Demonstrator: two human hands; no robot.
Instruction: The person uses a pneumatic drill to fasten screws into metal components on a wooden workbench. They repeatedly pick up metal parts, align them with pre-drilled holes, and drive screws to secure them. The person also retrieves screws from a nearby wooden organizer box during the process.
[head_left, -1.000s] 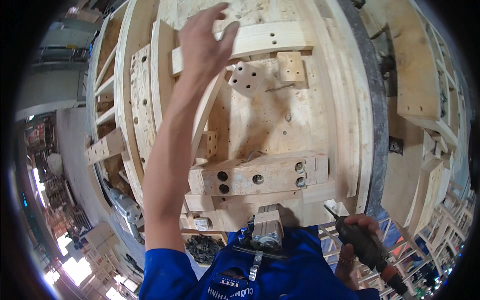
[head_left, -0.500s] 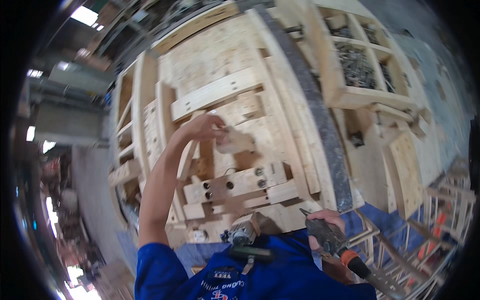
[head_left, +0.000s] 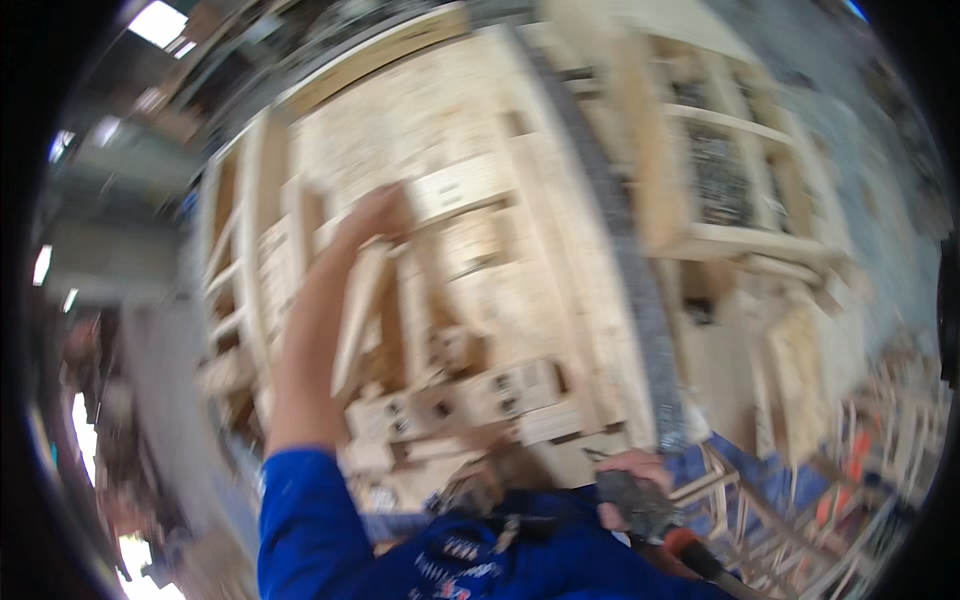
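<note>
My left hand (head_left: 385, 212) reaches across the wooden frame. Its curled fingers are blurred at the left end of a pale crosspiece (head_left: 460, 188), and whatever they hold is hidden. A slanting wooden strip (head_left: 362, 315) lies below the wrist. Nearer to me, a small wooden block (head_left: 456, 346) stands behind a drilled board (head_left: 490, 398) with dark round holes. At the lower right, close to my body, my right hand (head_left: 640, 468) is closed around a dark hand-held power tool (head_left: 642, 503) with an orange band at its rear.
A wooden box (head_left: 700, 240) divided into compartments, with many metal fasteners (head_left: 722, 180) inside, stands at the right. A dark strip (head_left: 632, 240) runs along the frame's right side. Several slatted wooden frames (head_left: 880, 430) lie at the far lower right.
My left hand has moved away from me and left, onto the crosspiece. The pale blurred piece under its fingers is gone from there; a small block now shows behind the drilled board. My right hand keeps the tool.
</note>
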